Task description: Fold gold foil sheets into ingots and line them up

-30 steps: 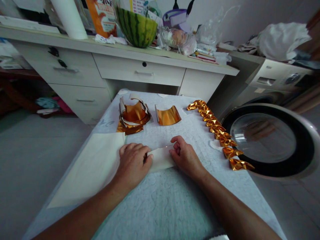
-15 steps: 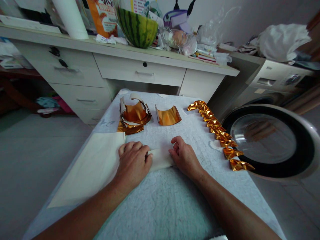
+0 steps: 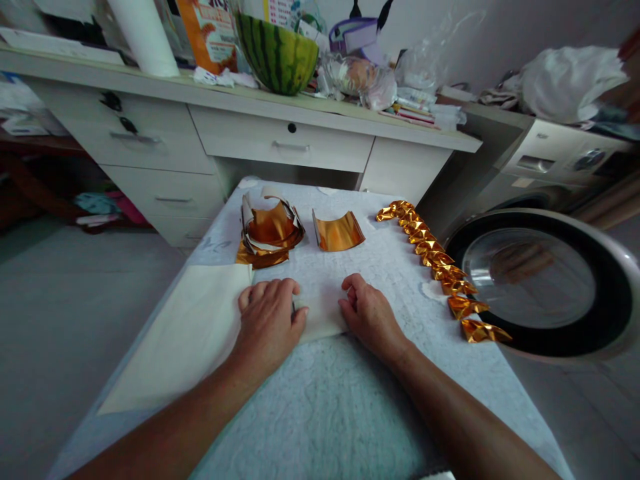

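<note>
In the head view, an orange packet [image 3: 209,40] is seen at far left on the counter [image 3: 340,119], its contents hidden; to its right, something in clear plastic wrapping [image 3: 350,75] cannot be made out. At far right, the round door [image 3: 530,277] of the washing machine [image 3: 545,150] is swung open.

On the table [image 3: 325,413], a large pale sheet [image 3: 180,333] is laid at left. The left hand [image 3: 270,312] is rested palm down, fingers bent, on the left end of a small pale strip [image 3: 320,313], which is placed between both hands. The right hand [image 3: 369,310] is held at its right end, fingers curled. Whether the strip is pinched by either hand cannot be told. Curved gold sheets [image 3: 270,227] are nested beyond the left hand; folded gold pieces [image 3: 435,259] are lined up at right.
</note>
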`<action>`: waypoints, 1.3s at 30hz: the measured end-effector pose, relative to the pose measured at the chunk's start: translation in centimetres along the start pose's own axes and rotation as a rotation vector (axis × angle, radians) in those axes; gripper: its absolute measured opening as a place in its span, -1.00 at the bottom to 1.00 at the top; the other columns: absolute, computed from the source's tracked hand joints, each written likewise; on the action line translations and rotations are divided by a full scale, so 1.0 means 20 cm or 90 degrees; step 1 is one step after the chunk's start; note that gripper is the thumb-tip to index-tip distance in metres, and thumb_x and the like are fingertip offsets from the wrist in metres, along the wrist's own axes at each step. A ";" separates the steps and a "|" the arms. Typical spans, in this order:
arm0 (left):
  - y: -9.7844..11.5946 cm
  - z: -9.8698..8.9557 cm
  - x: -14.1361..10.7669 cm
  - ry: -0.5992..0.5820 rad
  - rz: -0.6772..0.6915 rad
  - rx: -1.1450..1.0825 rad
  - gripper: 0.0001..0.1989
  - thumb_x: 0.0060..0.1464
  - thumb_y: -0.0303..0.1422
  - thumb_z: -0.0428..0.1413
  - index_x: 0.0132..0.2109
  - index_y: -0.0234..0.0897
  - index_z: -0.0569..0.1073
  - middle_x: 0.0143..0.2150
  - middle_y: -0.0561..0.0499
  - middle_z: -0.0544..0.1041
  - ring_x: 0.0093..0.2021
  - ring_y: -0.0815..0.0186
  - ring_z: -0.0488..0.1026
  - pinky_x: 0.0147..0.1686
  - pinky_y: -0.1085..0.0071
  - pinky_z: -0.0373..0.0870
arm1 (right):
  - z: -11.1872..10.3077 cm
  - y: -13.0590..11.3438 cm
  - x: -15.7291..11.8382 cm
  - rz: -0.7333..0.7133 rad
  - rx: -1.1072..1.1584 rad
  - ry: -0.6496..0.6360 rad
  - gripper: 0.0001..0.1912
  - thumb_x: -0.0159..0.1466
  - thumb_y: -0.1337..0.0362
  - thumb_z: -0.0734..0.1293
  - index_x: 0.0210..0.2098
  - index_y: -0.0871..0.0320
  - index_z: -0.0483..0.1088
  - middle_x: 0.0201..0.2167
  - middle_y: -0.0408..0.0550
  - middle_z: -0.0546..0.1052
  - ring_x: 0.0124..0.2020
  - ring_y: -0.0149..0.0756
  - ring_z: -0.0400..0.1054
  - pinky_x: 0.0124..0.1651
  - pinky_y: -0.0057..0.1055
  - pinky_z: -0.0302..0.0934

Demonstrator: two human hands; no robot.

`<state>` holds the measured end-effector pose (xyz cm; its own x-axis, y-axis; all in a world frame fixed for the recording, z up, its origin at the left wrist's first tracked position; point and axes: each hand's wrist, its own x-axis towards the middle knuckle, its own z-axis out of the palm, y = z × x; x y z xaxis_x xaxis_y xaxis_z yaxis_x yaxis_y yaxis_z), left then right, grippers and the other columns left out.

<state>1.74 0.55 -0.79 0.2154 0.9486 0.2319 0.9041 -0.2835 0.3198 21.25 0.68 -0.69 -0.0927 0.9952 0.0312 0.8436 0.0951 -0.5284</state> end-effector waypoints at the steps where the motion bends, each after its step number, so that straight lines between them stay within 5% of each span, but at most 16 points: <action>1: 0.00 0.00 0.00 0.013 -0.004 -0.007 -0.80 0.07 -0.35 0.12 -0.12 -0.22 0.38 -0.17 -0.05 0.48 -0.07 0.08 0.32 -0.04 0.12 0.11 | 0.00 0.00 0.00 0.000 -0.009 0.000 -0.78 0.19 0.42 0.26 -0.15 0.14 0.25 -0.46 -0.17 0.36 -0.45 -0.35 0.23 -0.35 -0.43 0.00; 4: -0.01 0.00 0.01 0.010 0.032 -0.028 -0.81 0.08 -0.39 0.13 -0.11 -0.17 0.42 -0.13 -0.03 0.48 -0.05 0.07 0.30 -0.07 0.14 0.13 | 0.01 0.00 0.00 -0.003 -0.023 0.004 -0.75 0.20 0.42 0.27 -0.12 0.15 0.25 -0.46 -0.16 0.36 -0.43 -0.33 0.24 -0.34 -0.41 0.02; 9: -0.04 0.01 0.03 -0.110 0.162 -0.130 -0.79 0.17 -0.51 0.02 -0.23 -0.17 0.52 -0.24 0.02 0.51 -0.15 0.18 0.33 -0.15 0.25 0.22 | 0.00 0.00 0.00 -0.052 -0.025 0.031 -0.76 0.18 0.47 0.27 -0.15 0.17 0.31 -0.32 -0.06 0.39 -0.31 -0.28 0.27 -0.24 -0.37 0.13; 13: -0.05 0.02 0.04 -0.138 0.176 -0.170 -0.73 0.17 -0.56 -0.03 -0.18 -0.23 0.54 -0.22 -0.02 0.51 -0.15 0.20 0.36 -0.12 0.26 0.26 | -0.01 0.00 0.00 -0.166 -0.049 0.043 -0.77 0.18 0.54 0.23 -0.26 0.17 0.43 -0.20 0.02 0.39 -0.16 -0.22 0.23 -0.11 -0.33 0.15; 17: -0.04 -0.01 0.04 -0.153 0.169 -0.179 -0.72 0.17 -0.55 -0.06 -0.17 -0.22 0.53 -0.20 -0.01 0.49 -0.13 0.20 0.36 -0.08 0.24 0.27 | -0.02 0.00 0.01 -0.229 -0.068 -0.012 -0.67 0.16 0.60 0.18 -0.31 0.15 0.49 -0.28 -0.03 0.45 -0.21 -0.25 0.22 -0.10 -0.32 0.13; 24: -0.01 -0.04 0.01 -0.161 0.158 -0.143 -0.77 0.15 -0.22 0.08 -0.11 -0.24 0.45 -0.13 -0.06 0.44 -0.08 0.10 0.33 -0.07 0.14 0.27 | -0.04 -0.04 -0.02 -0.212 -0.093 -0.040 -0.82 0.22 0.47 0.23 -0.27 0.19 0.44 -0.28 -0.03 0.45 -0.21 -0.25 0.24 -0.08 -0.31 0.10; 29: -0.01 -0.02 0.00 -0.156 0.159 -0.124 -0.77 0.10 -0.25 0.11 -0.10 -0.21 0.42 -0.11 -0.05 0.42 -0.06 0.09 0.31 -0.05 0.13 0.25 | -0.03 -0.08 -0.04 -0.170 -0.140 -0.033 -0.87 0.25 0.25 0.30 -0.24 0.17 0.39 -0.24 0.00 0.41 -0.19 -0.19 0.21 -0.10 -0.27 0.09; 39: -0.01 -0.01 -0.01 -0.144 0.153 -0.148 -0.87 0.20 -0.35 -0.02 -0.13 -0.19 0.39 -0.14 -0.02 0.41 -0.08 0.14 0.28 -0.06 0.14 0.24 | -0.02 -0.09 -0.05 -0.162 -0.150 -0.031 -0.87 0.25 0.25 0.30 -0.23 0.16 0.36 -0.22 0.00 0.39 -0.17 -0.15 0.19 -0.11 -0.24 0.10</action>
<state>1.41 0.45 -0.72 0.5097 0.8512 0.1254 0.7163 -0.5006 0.4861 20.06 -0.55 0.59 -0.3353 0.9375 0.0936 0.8891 0.3477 -0.2978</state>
